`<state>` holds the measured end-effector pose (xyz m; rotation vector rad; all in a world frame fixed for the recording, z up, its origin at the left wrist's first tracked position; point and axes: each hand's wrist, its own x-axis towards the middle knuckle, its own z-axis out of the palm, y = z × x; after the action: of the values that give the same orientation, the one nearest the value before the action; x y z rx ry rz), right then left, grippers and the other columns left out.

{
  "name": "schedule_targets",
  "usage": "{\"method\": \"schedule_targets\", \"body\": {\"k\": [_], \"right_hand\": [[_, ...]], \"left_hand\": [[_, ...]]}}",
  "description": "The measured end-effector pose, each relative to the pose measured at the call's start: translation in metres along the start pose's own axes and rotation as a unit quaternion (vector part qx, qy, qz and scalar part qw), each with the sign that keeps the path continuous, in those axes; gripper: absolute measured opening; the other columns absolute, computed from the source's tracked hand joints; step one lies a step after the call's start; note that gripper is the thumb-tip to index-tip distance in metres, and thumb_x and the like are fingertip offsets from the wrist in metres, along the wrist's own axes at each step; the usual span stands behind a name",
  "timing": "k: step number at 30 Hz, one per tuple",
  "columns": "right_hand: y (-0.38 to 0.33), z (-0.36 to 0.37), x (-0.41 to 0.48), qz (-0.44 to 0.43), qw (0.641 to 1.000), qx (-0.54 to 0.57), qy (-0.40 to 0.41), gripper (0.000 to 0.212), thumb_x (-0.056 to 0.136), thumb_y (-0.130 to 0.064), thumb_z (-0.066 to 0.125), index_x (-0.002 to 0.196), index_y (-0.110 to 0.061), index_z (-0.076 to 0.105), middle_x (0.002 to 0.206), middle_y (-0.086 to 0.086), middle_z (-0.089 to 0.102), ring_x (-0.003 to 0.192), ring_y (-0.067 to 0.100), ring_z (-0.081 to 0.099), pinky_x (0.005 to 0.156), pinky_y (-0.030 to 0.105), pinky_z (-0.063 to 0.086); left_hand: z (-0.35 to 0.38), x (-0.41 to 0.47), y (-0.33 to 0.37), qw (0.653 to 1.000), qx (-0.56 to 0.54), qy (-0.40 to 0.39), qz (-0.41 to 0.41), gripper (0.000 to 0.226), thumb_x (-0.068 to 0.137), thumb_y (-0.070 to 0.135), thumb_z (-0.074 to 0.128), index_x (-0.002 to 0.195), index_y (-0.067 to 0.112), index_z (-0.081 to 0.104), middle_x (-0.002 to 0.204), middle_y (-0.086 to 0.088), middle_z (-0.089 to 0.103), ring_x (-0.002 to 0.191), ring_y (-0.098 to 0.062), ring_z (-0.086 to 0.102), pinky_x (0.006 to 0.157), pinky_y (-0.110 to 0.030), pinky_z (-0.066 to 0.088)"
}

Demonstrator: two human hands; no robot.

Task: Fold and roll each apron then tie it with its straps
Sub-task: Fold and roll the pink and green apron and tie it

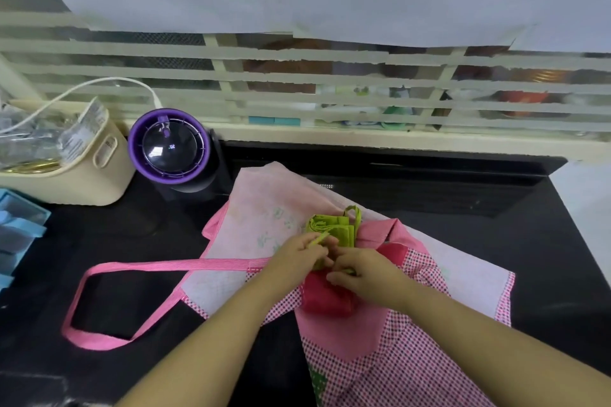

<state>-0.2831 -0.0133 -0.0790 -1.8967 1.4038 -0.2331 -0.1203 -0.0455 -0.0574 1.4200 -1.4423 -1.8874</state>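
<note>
Green roll (334,228): on the pink apron (258,208), mid black counter (496,241).
Left hand (304,251): fingertips pinch its green strap (319,239).
Right hand (360,271): curled fingers pinch the strap too.
Beige basket (82,185): far left, holds clear packets (49,139).

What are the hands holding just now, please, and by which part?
The left hand pinches a green strap end of the rolled green apron; the right hand pinches another bit of green strap at its fingertips.

No text clear enough to read, fine print on a clear plastic packet (82,134) in the cream basket (99,185) at ten o'clock too blurred to make out, faint green marks on the pink apron (264,228) at centre illegible
</note>
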Motion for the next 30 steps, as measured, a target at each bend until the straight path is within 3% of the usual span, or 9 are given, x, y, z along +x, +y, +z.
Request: {"method": "schedule_targets", "body": {"k": [3, 6, 10, 12, 14, 17, 21, 25, 30], "right_hand": [[-0.002, -0.013, -0.006, 0.042, 0.995, 0.092, -0.02, 0.021, 0.095, -0.026, 0.056, 0.09, -0.012, 0.07, 0.087, -0.004, 0.067, 0.072, 0.005, 0.058, 0.072, 0.028, 0.049], [-0.009, -0.036, -0.01, 0.059, 0.994, 0.085, -0.023, 0.024, 0.096, -0.028, 0.054, 0.086, -0.012, 0.069, 0.092, 0.01, 0.068, 0.087, 0.022, 0.063, 0.082, 0.037, 0.05], [-0.034, -0.057, -0.003, 0.041, 0.997, 0.01, -0.065, 0.029, 0.094, -0.025, 0.056, 0.084, -0.002, 0.07, 0.09, 0.017, 0.066, 0.09, 0.028, 0.06, 0.083, 0.035, 0.043], [-0.05, -0.06, 0.005, 0.019, 0.997, 0.033, -0.06, 0.03, 0.094, -0.026, 0.055, 0.076, -0.008, 0.07, 0.078, 0.011, 0.066, 0.078, 0.027, 0.061, 0.081, 0.041, 0.048], [-0.059, -0.065, 0.011, 0.051, 0.988, 0.146, -0.025, 0.025, 0.096, -0.033, 0.051, 0.087, -0.017, 0.069, 0.072, 0.004, 0.065, 0.067, 0.024, 0.058, 0.069, 0.041, 0.053], [-0.049, -0.068, 0.013, 0.119, 0.958, 0.259, -0.007, 0.025, 0.099, -0.028, 0.045, 0.117, -0.017, 0.06, 0.082, 0.009, 0.062, 0.061, 0.019, 0.056, 0.053, 0.025, 0.05], [-0.013, -0.051, -0.001, 0.092, 0.993, 0.039, -0.062, 0.022, 0.093, -0.019, 0.055, 0.114, -0.015, 0.06, 0.092, -0.004, 0.063, 0.074, 0.008, 0.061, 0.066, 0.016, 0.048], [-0.006, -0.03, -0.011, 0.102, 0.991, 0.06, 0.07, 0.014, 0.084, -0.021, 0.069, 0.097, -0.016, 0.066, 0.084, 0.001, 0.068, 0.073, 0.007, 0.058, 0.067, 0.021, 0.046], [-0.01, -0.005, -0.016, 0.11, 0.965, 0.096, 0.219, 0.027, 0.078, -0.022, 0.076, 0.104, -0.018, 0.068, 0.062, -0.016, 0.05, 0.056, -0.004, 0.048, 0.059, 0.008, 0.038]], "left_hand": [[0.0, 0.002, -0.006, 0.996, 0.079, -0.034, 0.0, 0.046, 0.076, 0.005, 0.055, 0.118, 0.025, 0.053, 0.104, 0.006, 0.062, 0.087, -0.006, 0.061, 0.071, -0.015, 0.046], [0.002, 0.003, -0.013, 0.99, 0.121, -0.06, 0.033, 0.049, 0.079, 0.007, 0.059, 0.124, 0.022, 0.05, 0.108, 0.001, 0.065, 0.091, -0.007, 0.065, 0.067, -0.018, 0.048], [0.01, 0.007, -0.018, 0.975, 0.192, -0.023, 0.11, 0.011, 0.088, 0.025, 0.065, 0.093, 0.033, 0.059, 0.082, 0.013, 0.061, 0.072, -0.001, 0.056, 0.065, -0.018, 0.044], [0.015, 0.006, -0.015, 0.97, 0.212, -0.009, 0.119, 0.014, 0.096, 0.025, 0.053, 0.086, 0.03, 0.061, 0.078, 0.013, 0.063, 0.072, -0.003, 0.06, 0.071, -0.019, 0.048], [0.02, 0.005, -0.013, 0.975, 0.195, -0.006, 0.107, 0.028, 0.101, 0.028, 0.043, 0.091, 0.018, 0.067, 0.084, 0.006, 0.069, 0.073, -0.002, 0.063, 0.075, -0.014, 0.048], [0.022, 0.003, -0.011, 0.984, 0.162, 0.002, 0.077, 0.035, 0.103, 0.029, 0.039, 0.092, 0.014, 0.068, 0.085, -0.002, 0.072, 0.079, -0.011, 0.067, 0.079, -0.015, 0.048], [0.019, 0.006, -0.013, 0.986, 0.153, -0.006, 0.068, 0.031, 0.103, 0.023, 0.039, 0.087, 0.024, 0.066, 0.086, -0.005, 0.073, 0.083, -0.014, 0.068, 0.087, -0.026, 0.048], [0.018, 0.006, -0.009, 0.987, 0.139, -0.002, 0.085, 0.031, 0.103, 0.02, 0.039, 0.087, 0.03, 0.064, 0.079, 0.0, 0.07, 0.073, -0.007, 0.067, 0.083, -0.022, 0.049], [0.018, 0.012, -0.002, 0.974, 0.198, 0.038, 0.108, 0.03, 0.102, 0.022, 0.04, 0.081, 0.03, 0.059, 0.058, 0.012, 0.062, 0.053, 0.002, 0.061, 0.066, -0.015, 0.048]]}}
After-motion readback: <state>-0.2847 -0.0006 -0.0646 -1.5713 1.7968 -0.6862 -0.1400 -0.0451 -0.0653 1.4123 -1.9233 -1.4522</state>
